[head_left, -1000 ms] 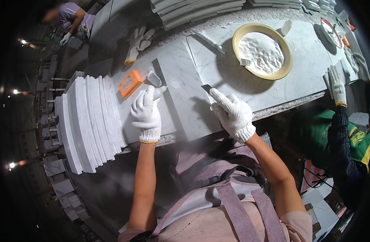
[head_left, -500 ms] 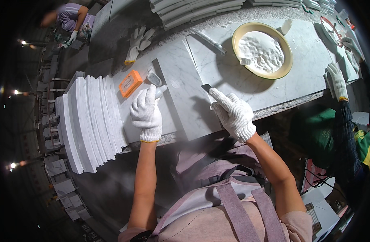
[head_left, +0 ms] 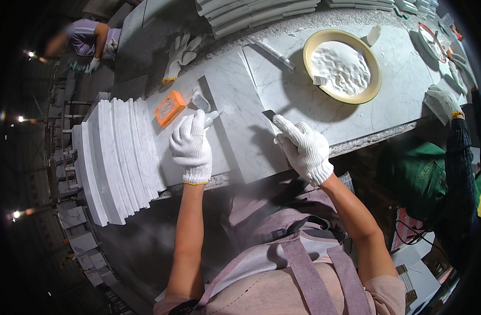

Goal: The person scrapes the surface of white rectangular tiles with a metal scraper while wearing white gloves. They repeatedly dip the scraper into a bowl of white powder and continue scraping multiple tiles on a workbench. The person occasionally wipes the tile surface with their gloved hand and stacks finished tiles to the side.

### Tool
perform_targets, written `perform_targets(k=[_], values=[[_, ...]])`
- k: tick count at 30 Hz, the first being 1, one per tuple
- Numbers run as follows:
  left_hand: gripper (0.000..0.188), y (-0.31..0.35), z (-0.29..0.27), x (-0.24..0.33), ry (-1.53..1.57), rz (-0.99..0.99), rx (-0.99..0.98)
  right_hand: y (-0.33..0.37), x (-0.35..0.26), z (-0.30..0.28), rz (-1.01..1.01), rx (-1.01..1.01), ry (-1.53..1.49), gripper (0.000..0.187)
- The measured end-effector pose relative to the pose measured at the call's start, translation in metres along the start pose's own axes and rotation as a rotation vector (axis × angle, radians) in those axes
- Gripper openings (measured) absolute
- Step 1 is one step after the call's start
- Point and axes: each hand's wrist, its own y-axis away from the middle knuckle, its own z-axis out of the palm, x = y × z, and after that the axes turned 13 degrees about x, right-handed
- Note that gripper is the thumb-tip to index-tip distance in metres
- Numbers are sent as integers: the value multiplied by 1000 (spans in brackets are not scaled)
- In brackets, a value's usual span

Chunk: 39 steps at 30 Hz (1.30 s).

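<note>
My gloved left hand (head_left: 190,144) is closed around a small whitish squeeze bottle (head_left: 211,117), its nozzle tilted toward a grey-white marble slab (head_left: 245,142). A faint pale smear lies on the slab just past the nozzle. My right hand (head_left: 306,149), also in a white knit glove, grips a dark flat scraper blade (head_left: 268,114) that sticks out past the fingertips over the slab; its grip end is hidden in the glove. Beside my left hand lie an orange box (head_left: 169,108) and a small clear plastic piece (head_left: 200,101).
A yellow-rimmed basin (head_left: 377,79) of white powder stands at the far right. Behind are a clear tube (head_left: 272,54), a loose glove (head_left: 178,58) and stacked slabs (head_left: 256,13). More slabs (head_left: 119,157) stand at left. A co-worker's gloved hand (head_left: 444,101) works at right.
My left hand and the bottle have shifted very slightly right; my right hand stays nearly still. The co-worker's hand at right has moved, and the person at far left has shifted a little.
</note>
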Motion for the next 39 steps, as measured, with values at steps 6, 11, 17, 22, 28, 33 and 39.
perform_targets(k=[6,11,17,22,28,33,39], values=[[54,-1,-2,0,-2,-13,-44,0,0,0,15,-16,14,48],[62,0,-1,2,6,-23,-26,0,0,0,37,-42,23,49],[57,0,1,2,25,-30,10,0,1,0,17,-28,13,49],[54,1,1,1,16,-38,-11,0,1,0,11,-19,-17,49],[55,12,0,6,18,-178,-59,-1,2,1,11,-27,6,49],[52,24,-4,6,265,-700,-81,-3,3,-1,53,-57,-49,52],[50,39,-1,-31,571,-1145,65,11,1,-30,221,-94,-353,53]])
